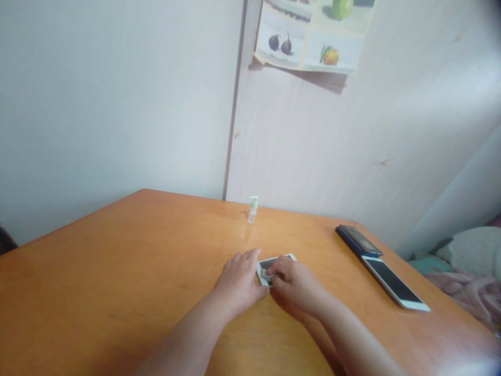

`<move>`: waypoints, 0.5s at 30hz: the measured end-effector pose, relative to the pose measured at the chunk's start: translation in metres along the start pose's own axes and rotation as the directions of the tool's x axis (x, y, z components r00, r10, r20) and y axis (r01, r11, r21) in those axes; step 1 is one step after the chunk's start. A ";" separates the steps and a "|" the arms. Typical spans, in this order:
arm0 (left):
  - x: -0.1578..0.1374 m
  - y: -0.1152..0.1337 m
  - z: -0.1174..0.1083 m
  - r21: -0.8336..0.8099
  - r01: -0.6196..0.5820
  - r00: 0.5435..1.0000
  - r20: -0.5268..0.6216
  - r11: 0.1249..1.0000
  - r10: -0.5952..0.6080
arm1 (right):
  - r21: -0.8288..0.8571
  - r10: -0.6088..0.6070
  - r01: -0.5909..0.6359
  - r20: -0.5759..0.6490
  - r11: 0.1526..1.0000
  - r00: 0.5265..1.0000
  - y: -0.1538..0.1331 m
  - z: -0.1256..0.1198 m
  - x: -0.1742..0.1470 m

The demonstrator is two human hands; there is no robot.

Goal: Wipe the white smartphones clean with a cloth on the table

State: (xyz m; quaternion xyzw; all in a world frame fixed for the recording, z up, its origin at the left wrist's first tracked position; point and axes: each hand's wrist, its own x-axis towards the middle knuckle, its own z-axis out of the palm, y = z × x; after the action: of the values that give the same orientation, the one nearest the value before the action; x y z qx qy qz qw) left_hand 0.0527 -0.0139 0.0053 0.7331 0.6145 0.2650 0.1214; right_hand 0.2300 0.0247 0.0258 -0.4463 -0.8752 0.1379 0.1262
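Observation:
A white phone with a dark screen lies flat on the wooden table, partly covered by my hands. My left hand brackets its left end, fingers along the far side and thumb at the near side, gripping its edges. Over the screen, my right hand has its fingers pinched on a small whitish wipe that is pressed to the glass. Most of the wipe and the phone's right part are hidden by the right hand.
Beyond the hands, a small clear pump bottle stands upright on the table. To the right lie a larger white phone or tablet and a dark phone in a case. A wall rises behind; rumpled fabric lies past the right edge.

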 end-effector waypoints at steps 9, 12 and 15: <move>0.001 -0.002 -0.002 0.001 -0.029 0.999 0.015 1.000 0.029 | -0.198 0.303 -0.329 -0.150 0.923 0.941 0.019 -0.011 0.007; 0.001 -0.002 -0.001 0.005 -0.032 0.999 0.011 0.999 0.032 | -0.214 0.340 -0.371 -0.168 0.904 0.925 0.018 -0.010 0.004; 0.000 -0.002 -0.003 0.005 -0.027 0.999 0.030 1.000 0.027 | -0.133 0.152 -0.160 -0.072 0.978 0.986 0.000 -0.002 -0.003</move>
State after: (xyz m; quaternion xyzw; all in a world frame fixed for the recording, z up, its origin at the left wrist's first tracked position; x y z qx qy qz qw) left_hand 0.0499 -0.0137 0.0067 0.7455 0.6034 0.2539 0.1249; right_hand 0.2325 0.0221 0.0273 -0.5253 -0.8405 0.0727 0.1108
